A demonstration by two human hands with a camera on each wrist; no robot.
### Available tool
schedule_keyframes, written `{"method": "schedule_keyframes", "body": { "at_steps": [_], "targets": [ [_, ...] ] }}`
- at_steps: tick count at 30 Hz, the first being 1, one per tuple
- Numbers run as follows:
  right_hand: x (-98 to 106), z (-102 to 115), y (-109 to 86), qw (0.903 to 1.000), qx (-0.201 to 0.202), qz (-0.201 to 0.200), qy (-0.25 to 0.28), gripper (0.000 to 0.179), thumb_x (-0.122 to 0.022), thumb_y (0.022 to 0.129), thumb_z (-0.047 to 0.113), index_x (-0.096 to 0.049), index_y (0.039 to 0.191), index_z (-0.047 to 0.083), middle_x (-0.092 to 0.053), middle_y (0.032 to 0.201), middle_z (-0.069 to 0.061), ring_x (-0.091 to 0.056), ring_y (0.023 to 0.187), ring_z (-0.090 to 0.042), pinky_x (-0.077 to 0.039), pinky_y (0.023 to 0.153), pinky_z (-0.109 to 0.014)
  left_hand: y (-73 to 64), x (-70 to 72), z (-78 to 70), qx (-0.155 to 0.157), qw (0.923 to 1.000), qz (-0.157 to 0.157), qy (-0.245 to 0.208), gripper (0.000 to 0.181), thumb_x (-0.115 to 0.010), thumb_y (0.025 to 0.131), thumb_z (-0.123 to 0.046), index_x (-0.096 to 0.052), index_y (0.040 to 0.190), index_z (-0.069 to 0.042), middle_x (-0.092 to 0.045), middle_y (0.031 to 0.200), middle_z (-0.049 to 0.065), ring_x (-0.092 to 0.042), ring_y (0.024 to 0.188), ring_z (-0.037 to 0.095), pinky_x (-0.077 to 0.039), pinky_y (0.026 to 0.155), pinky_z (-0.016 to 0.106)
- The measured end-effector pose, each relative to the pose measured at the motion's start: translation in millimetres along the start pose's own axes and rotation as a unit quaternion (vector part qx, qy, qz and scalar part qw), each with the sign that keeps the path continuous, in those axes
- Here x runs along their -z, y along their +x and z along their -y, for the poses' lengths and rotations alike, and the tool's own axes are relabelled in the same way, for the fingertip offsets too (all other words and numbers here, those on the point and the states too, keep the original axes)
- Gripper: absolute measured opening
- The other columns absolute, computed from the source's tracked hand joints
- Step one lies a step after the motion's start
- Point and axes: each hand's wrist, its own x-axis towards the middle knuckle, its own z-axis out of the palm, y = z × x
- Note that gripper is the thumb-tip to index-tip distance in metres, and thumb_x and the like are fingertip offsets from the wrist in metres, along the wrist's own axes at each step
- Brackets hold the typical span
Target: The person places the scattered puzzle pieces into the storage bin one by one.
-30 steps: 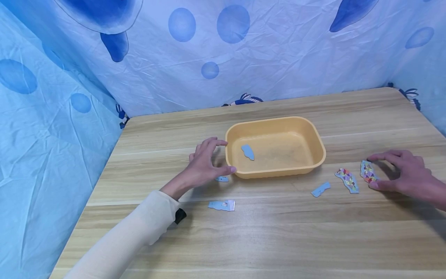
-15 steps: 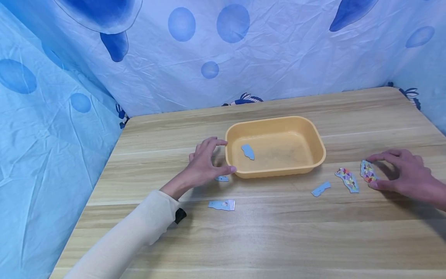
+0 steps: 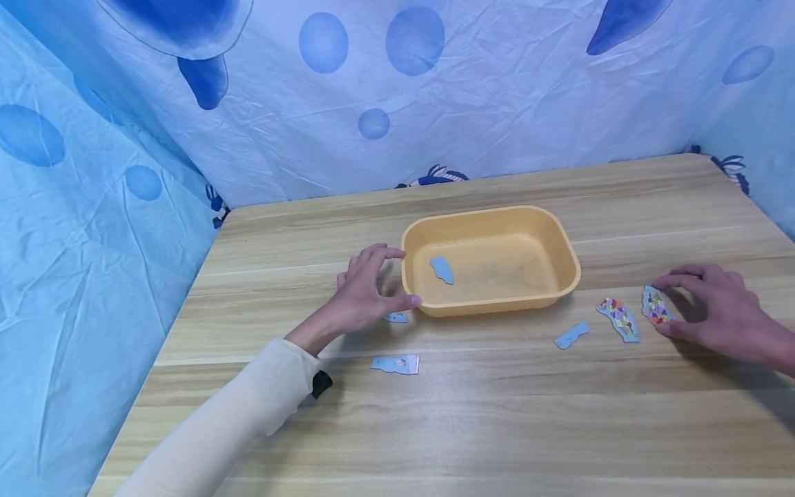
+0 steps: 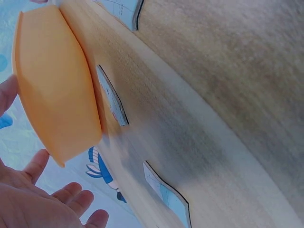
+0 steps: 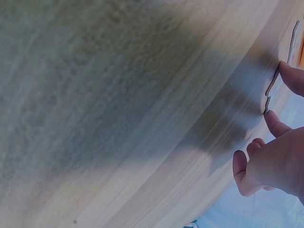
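My left hand (image 3: 366,286) touches the left end of the yellow-orange plastic bin (image 3: 491,304) with thumb and index finger, its other fingers loosely bent. In the left wrist view, fingertips reach the rim of the bin (image 4: 57,85). At the right, my right hand (image 3: 723,310) pinches a puzzle piece (image 3: 655,305) with a multicoloured mosaic print and light-blue border, lying on the table. Thumb and index finger are at its opposite ends; the right wrist view shows only its thin edge. A second mosaic puzzle piece (image 3: 621,321) lies just left of it.
A plain blue piece (image 3: 442,269) lies inside the bin. Outside, a small blue piece (image 3: 572,335) lies front right of it, another piece (image 3: 396,317) shows partly below the left hand, and a pale-blue piece (image 3: 395,364) lies nearer. A printed curtain (image 3: 497,103) hangs behind the wooden table (image 3: 497,428).
The fingers of my right hand have shifted very slightly about the mosaic puzzle piece. My left hand, the bin and the other pieces stay in place.
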Motion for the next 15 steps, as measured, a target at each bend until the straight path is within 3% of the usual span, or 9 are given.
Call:
{"method": "schedule_keyframes", "body": {
  "at_steps": [9,15],
  "targets": [
    [0.3,2.1,0.2,0.9995,0.027,-0.012,-0.015,0.057,-0.087,0.061,0.013,-0.061,0.110,-0.001,-0.041,0.123,-0.027,-0.034,0.105,-0.049,-0.024,0.075,-0.061,0.0,-0.3,0.3,-0.001,1.0000,-0.001,-0.002,0.074,-0.077,0.076,-0.047,-0.043,0.138,-0.026,-0.020,0.156,0.003,-0.014,0.141,0.025,-0.013,0.102,0.055],
    [-0.2,3.8,0.6,0.9990,0.026,-0.010,-0.036,0.058,-0.087,0.061,0.016,-0.061,0.109,-0.003,-0.040,0.125,-0.028,-0.031,0.109,-0.052,-0.023,0.077,-0.066,0.1,-0.3,-0.1,0.002,1.0000,-0.001,-0.002,0.075,-0.078,0.076,-0.048,-0.043,0.138,-0.026,-0.019,0.157,0.002,-0.014,0.141,0.025,-0.013,0.102,0.054]
  ]
}}
